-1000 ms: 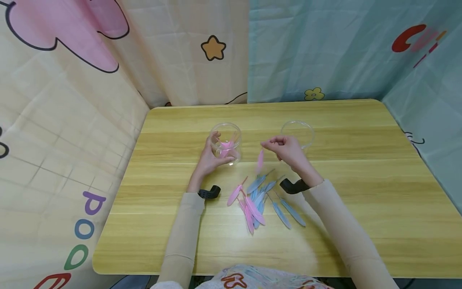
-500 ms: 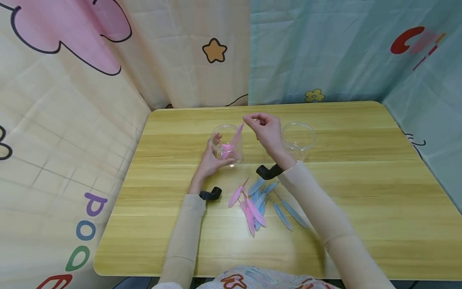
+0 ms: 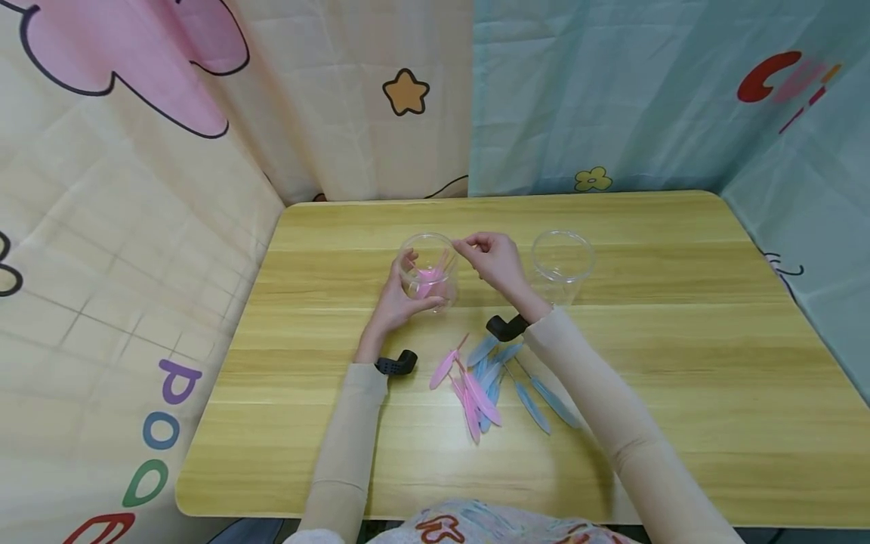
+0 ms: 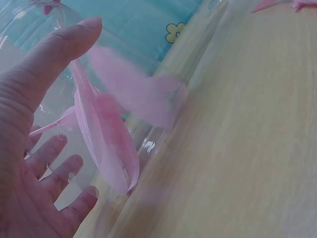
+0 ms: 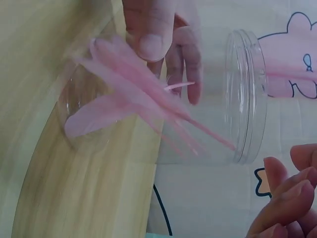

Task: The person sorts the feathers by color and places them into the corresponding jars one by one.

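Observation:
A clear plastic jar [image 3: 445,293] stands in my left hand [image 3: 394,302], its fingers and thumb wrapped round the wall. Several pink feathers [image 5: 138,87] lean inside it, quills toward the mouth. In the left wrist view the feathers [image 4: 106,139] show through the wall beside my thumb; one is blurred. My right hand [image 3: 498,263] hovers just right of the jar's rim. Its fingers are loosely bent and slightly apart in the right wrist view, with nothing visible between them. Loose pink feathers [image 3: 469,400] and blue feathers [image 3: 533,404] lie in a pile nearer to me.
A second clear jar [image 3: 569,283] stands right of my right hand, with no feathers visible in it. Both stand on a wooden table [image 3: 714,363]. Printed curtains [image 3: 578,98] hang behind the table and along its sides.
My right hand has carried a pink feather from above the pile to the jar's mouth and let it go inside. The left hand keeps holding the jar in place.

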Available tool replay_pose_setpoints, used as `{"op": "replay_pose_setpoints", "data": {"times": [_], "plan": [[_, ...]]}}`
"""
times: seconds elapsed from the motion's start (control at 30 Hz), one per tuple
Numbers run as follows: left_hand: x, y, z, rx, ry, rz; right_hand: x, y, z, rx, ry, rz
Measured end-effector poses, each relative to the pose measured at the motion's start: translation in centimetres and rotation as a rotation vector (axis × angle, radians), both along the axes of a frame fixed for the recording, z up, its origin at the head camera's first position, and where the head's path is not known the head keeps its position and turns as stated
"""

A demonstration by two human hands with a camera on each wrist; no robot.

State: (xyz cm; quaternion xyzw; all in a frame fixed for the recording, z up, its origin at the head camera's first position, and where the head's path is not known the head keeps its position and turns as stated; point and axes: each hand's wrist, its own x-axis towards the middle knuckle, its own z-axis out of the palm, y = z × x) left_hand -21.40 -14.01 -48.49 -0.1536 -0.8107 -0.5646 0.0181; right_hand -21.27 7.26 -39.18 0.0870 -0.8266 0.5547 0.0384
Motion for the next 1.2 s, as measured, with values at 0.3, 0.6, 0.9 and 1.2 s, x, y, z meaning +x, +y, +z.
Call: {"op": "replay_pose_setpoints", "data": {"times": [0.3, 0.6, 0.9, 1.2], "plan": [[0.1, 0.1, 0.2, 0.024, 0.012, -0.016, 1.9, 2.0, -0.7, 0.301, -0.067, 0.107], [2.3, 0.5, 4.0, 0.024, -0.002, -0.034, 4.7, 2.2, -1.7, 0.618, -0.153, 0.407], [2.4, 0.5, 4.0, 0.013, -0.009, -0.023, 6.2, 0.9, -3.4, 0.719, -0.194, 0.495], [2.5, 0.4, 3.9, 0.012, 0.004, -0.032, 7.3, -0.6, -4.6, 0.832, -0.253, 0.441]]}}
